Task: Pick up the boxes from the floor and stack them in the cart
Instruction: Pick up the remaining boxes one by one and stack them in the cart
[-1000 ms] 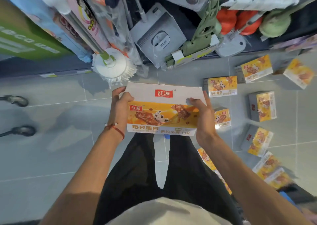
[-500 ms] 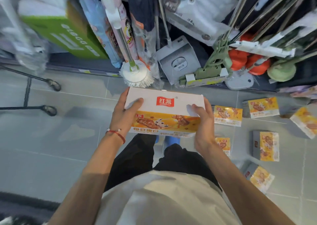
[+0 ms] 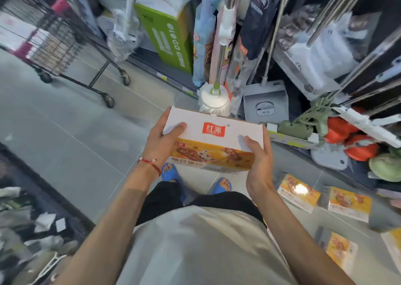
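Nearest to us, both bare forearms reach forward from a pale shirt, a red string bracelet (image 3: pixel 149 164) on the left wrist. We see the left hand (image 3: pixel 160 145) clasping the near left corner of a snack box (image 3: pixel 213 137), thumb laid flat on its white lid and fingers curled round the side. The right hand (image 3: pixel 258 161) grips the right end the same way, thumb on top, palm against the end face. The box is held level in the air in front of the waist, above two feet in blue sandals (image 3: pixel 170 174).

To the right, on the grey tiled floor, we count three more boxes (image 3: pixel 298 192) of the same orange print lying flat, well apart from the held one. Just beyond the box stand a white mop head (image 3: pixel 213 99) and a grey dustpan (image 3: pixel 265 103). Far left, we make out the wire cart (image 3: pixel 50 39) on castors, blurred, with stock inside.
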Demonstrator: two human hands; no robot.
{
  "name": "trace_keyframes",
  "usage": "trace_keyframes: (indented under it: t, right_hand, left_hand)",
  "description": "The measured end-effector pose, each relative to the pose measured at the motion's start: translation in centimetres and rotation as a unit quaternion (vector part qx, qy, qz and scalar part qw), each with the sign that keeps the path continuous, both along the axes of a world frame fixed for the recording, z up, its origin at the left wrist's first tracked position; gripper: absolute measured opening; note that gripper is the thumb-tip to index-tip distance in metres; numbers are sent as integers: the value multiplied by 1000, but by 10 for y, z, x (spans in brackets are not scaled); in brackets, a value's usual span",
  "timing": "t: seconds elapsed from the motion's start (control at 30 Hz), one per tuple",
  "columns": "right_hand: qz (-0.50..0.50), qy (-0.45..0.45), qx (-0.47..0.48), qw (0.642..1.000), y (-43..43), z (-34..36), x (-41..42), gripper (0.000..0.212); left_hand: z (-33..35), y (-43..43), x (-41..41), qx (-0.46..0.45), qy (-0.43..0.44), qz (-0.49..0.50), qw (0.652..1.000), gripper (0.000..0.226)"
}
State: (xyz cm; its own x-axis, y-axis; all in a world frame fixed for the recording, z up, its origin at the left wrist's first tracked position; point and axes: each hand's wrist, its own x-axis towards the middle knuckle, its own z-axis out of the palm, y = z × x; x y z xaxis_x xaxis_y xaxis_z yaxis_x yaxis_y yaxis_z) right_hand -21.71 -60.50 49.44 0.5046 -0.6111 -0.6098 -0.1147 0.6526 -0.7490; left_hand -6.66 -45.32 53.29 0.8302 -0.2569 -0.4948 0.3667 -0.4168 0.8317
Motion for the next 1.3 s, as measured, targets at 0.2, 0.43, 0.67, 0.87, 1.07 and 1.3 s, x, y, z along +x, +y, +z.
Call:
trace_keyframes:
  t: [0.2, 0.43, 0.67, 0.87, 1.07, 1.3]
  right_hand:
    - [73, -14, -23, 997, 37, 16, 45, 72]
    - [149, -16, -60, 987, 102, 27, 116, 54]
    - [190, 2, -88, 978, 199, 36, 193, 48]
    - [218, 5, -112, 969, 276, 39, 258, 54]
    - [247, -2, -121, 961, 323, 43, 323, 52]
    - [288, -8, -131, 949, 342, 36, 426, 50]
  left_hand:
    - [17, 57, 15, 6, -10, 85, 996, 54]
    - [22, 143, 43, -16, -6, 170, 985, 52]
    - [16, 246, 100, -43, -7, 217, 975, 54]
    - [22, 326, 157, -36, -29, 237, 971, 52]
    - [28, 375, 213, -36, -37, 269, 962, 49]
    - [13, 392, 302, -34, -29, 301, 952, 51]
